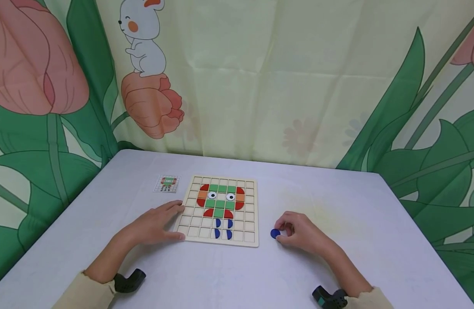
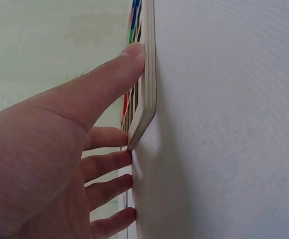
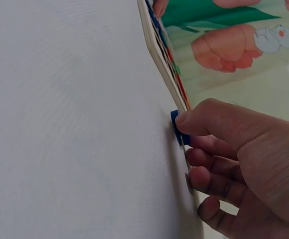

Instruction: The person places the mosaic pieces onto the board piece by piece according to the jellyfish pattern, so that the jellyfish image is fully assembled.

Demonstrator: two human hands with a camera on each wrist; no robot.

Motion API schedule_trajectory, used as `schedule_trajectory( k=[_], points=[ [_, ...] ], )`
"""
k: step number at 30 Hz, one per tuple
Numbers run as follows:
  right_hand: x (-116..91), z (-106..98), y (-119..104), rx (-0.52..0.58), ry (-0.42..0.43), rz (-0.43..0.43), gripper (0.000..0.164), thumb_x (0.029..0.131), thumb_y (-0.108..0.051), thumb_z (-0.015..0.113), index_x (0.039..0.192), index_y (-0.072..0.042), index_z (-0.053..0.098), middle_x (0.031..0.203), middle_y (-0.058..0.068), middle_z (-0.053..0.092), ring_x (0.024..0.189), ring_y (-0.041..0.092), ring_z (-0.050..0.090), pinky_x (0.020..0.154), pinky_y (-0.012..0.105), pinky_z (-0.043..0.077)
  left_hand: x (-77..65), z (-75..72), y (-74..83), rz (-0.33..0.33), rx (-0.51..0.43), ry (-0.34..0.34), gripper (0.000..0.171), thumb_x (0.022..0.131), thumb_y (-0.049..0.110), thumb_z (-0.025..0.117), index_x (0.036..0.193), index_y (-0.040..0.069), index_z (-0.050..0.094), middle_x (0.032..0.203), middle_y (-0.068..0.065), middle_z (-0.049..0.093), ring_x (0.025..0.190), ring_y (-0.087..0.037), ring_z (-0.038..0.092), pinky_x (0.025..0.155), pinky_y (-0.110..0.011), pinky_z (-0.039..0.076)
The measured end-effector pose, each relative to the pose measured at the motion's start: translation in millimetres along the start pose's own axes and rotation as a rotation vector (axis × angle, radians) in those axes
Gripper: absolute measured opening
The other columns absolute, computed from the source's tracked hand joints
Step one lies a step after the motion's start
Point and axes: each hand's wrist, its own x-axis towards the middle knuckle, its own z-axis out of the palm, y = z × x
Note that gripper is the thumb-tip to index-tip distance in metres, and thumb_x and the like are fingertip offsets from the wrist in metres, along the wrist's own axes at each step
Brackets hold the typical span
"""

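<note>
A wooden grid board [image 1: 244, 238] lies on the table, with red, green, orange and blue pieces and two eye pieces set in it. My left hand [image 1: 157, 223] rests at its left side. In the left wrist view the thumb [image 2: 133, 54] touches the board's edge, with the other fingers spread along the side. To the right of the board, my right hand [image 1: 302, 231] pinches a round-looking blue piece [image 1: 275, 233] at the tabletop. The right wrist view shows this blue piece [image 3: 177, 124] under the thumb, partly hidden; whether it is one piece or two halves is unclear.
A small picture card [image 1: 167, 183] with a similar coloured figure lies left of the board's far corner. The white-covered table [image 1: 229, 279] ends at a printed curtain [image 1: 237, 107] at the back. Each wrist carries a black device [image 1: 129, 281].
</note>
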Motion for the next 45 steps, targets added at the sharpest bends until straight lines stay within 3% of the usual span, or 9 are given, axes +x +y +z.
schedule_trajectory(
  k=[18,31,45],
  points=[
    [25,7,-20,-0.014,-0.006,0.026,0.017,0.078,-0.014,0.078,0.092,-0.016,0.068,0.086,-0.006,0.058,0.075,0.011,0.052,0.060,0.018,0.048,5.5,-2.5,3.9,0.005,-0.006,-0.003,0.084,0.077,0.052,0.075,0.143,0.011,0.046,0.155,-0.012,0.035,0.142,-0.035,0.035,0.108,-0.062,0.033],
    [44,23,-45,0.069,-0.021,-0.035,0.017,0.080,-0.018,0.079,0.093,-0.015,0.069,0.088,-0.003,0.060,0.076,0.013,0.054,0.062,0.018,0.047,3.7,-2.2,3.5,-0.006,0.000,-0.015,0.084,0.076,0.053,0.076,0.142,0.010,0.047,0.154,-0.012,0.036,0.141,-0.036,0.035,0.108,-0.061,0.035],
    [66,46,-71,0.039,-0.032,-0.126,0.017,0.082,-0.022,0.077,0.096,-0.016,0.070,0.091,-0.001,0.058,0.080,0.012,0.052,0.063,0.018,0.046,0.6,-0.4,0.9,-0.003,0.012,-0.005,0.086,0.076,0.056,0.074,0.142,0.008,0.047,0.154,-0.013,0.037,0.141,-0.036,0.035,0.107,-0.062,0.034]
  ],
)
